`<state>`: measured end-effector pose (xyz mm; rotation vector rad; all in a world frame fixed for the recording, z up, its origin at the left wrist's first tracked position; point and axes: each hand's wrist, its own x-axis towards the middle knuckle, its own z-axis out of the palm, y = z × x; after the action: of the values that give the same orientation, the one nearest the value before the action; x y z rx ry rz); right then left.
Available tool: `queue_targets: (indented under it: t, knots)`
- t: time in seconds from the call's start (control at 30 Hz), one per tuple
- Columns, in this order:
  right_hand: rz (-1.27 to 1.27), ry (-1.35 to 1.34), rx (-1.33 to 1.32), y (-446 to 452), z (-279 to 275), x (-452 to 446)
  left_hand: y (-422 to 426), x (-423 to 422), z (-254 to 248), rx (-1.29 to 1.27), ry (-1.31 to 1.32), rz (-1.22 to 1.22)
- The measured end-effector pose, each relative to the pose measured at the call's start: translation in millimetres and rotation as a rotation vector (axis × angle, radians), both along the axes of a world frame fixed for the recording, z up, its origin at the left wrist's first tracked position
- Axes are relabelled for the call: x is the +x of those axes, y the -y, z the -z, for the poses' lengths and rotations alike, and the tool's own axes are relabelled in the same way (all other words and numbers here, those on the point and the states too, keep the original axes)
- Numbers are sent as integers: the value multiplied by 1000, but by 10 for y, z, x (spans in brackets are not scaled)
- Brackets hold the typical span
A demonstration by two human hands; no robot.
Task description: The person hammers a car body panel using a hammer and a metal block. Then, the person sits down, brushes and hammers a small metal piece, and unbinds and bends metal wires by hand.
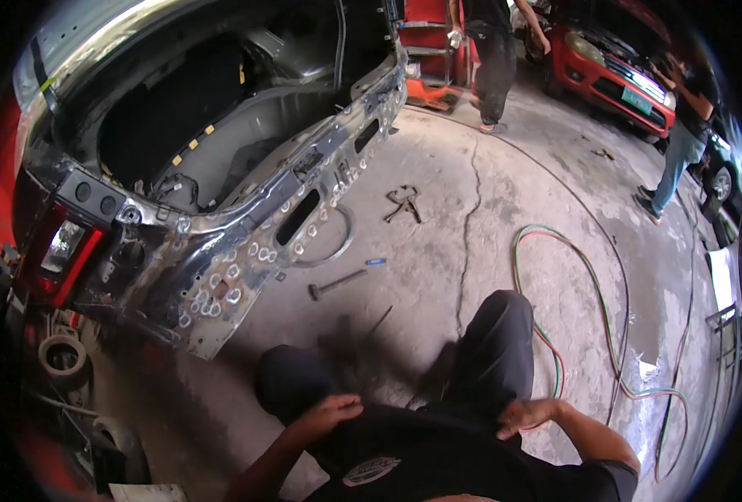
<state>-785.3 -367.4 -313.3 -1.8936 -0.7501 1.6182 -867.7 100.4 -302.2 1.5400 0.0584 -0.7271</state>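
My left hand (332, 413) rests at the left side of my dark shirt, near my left thigh, its fingers bent together; whether it pinches cloth is unclear. At the right side of the shirt is my right hand (521, 415), fingers curled against the dark cloth near my right thigh. In front of me stands a car's stripped rear body panel (245, 255) with circled weld spots. On the concrete floor lie a hammer (337, 285), a small blue object (376, 262) and a metal clamp-like tool (404, 203).
Green and red hoses (593, 276) loop over the floor at right. A red tail light (64, 251) sits at left, above a round part (62, 356). Two other people stand farther off, near a red car (609, 84) with its hood open.
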Motion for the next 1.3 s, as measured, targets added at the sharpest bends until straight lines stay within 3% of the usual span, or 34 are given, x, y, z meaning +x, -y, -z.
queue_targets:
  t: [0.03, 0.07, 0.13, 0.2, 0.23, 0.33, 0.4, 0.47, 0.5, 0.57, 0.7, 0.73, 0.8, 0.87, 0.93, 1.07, 1.13, 1.17, 1.23, 1.3]
  knots:
    - [96, -162, 29, 186, 81, -156, -59, -80, 65, 59, 28, 84]
    - [-68, -111, -101, 332, 204, -192, -96, -181, 127, 116, 50, 168]
    - [43, -113, -89, 331, -130, -180, -73, -226, 55, 219, 17, 327]
    - [186, -30, -7, 302, -373, -75, 5, -268, -261, 308, -107, 478]
    - [223, -152, 20, 128, -713, 48, -9, -244, -481, 262, -53, 489]
    - [124, -240, 173, -196, -1457, 222, -242, -279, -1197, 212, 71, 515]
    - [-4, -209, 274, -273, -1724, 347, -370, -360, -1639, 300, 89, 563]
    - [25, 148, 528, -206, -1946, 441, -426, -466, -2006, 379, 73, 636]
    - [36, 326, 650, -154, -2050, 454, -646, -654, -2050, 290, 473, 638]
    - [273, 831, 1020, -29, -2317, 404, -825, -825, -1991, 126, 919, 581]
    - [329, 752, 1147, 121, -3062, 489, -781, -588, -1574, -156, 1118, 458]
    - [383, 713, 1084, 15, -3013, 536, -705, -537, -1466, -244, 1159, 427]
    - [610, 623, 883, -391, -2684, 646, -94, -201, -1839, -142, 377, 293]
    - [734, 436, 741, -913, -2330, 691, 247, -40, -1321, -351, 179, 263]
    - [800, 219, 697, -1408, -2073, 643, 578, 114, -1298, -387, 259, 251]
    - [781, -62, 929, -1528, -1824, 592, 460, 204, -1381, -380, 499, 81]
    - [716, -221, 1152, -1516, -1670, 572, 204, 99, -1344, -582, 350, -237]
    - [548, -313, 1237, -1553, -1540, 587, 98, 79, -1313, -677, 274, -394]
    - [205, -509, 1387, -1709, -1262, 610, 5, 138, -1133, -589, 449, -473]
    - [99, -423, 1490, -1864, -1190, 630, -43, 208, -993, -495, 465, -506]
